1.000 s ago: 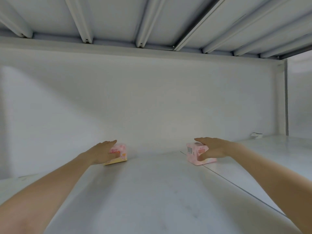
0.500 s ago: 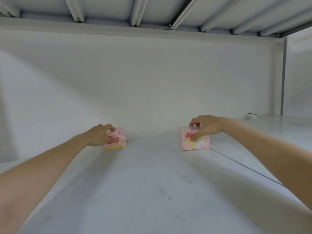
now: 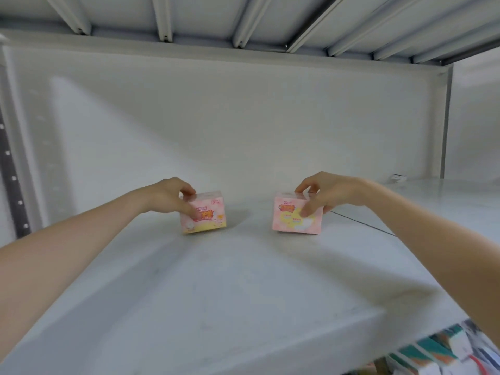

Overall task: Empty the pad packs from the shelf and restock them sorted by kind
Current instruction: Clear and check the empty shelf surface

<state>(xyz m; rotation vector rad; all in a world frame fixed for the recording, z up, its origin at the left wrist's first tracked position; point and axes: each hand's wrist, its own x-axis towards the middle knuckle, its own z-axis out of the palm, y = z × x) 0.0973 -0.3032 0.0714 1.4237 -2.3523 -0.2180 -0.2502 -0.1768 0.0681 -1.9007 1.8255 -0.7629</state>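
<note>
My left hand [image 3: 167,197] grips the left pad pack [image 3: 207,215], with the thumb on its printed front and the fingers curled over the top. My right hand [image 3: 328,193] clamps the right pad pack [image 3: 296,217] the same way, thumb pressed to the front face. Both pink packs stand upright on the white shelf [image 3: 243,280], set deep toward the back panel [image 3: 243,117], with a strip of bare shelf between them.

Just right of the right pack, a thin seam [image 3: 362,224] runs diagonally across the shelf boards. Beyond it a small white object [image 3: 399,178] lies by the grey upright post [image 3: 445,123]. A perforated upright [image 3: 13,185] bounds the far left. Overhead I see the ribbed underside of the upper shelf [image 3: 243,17], well above both hands. Below the shelf's front edge at lower right, blurred colourful packs [image 3: 443,350] show on a lower level.
</note>
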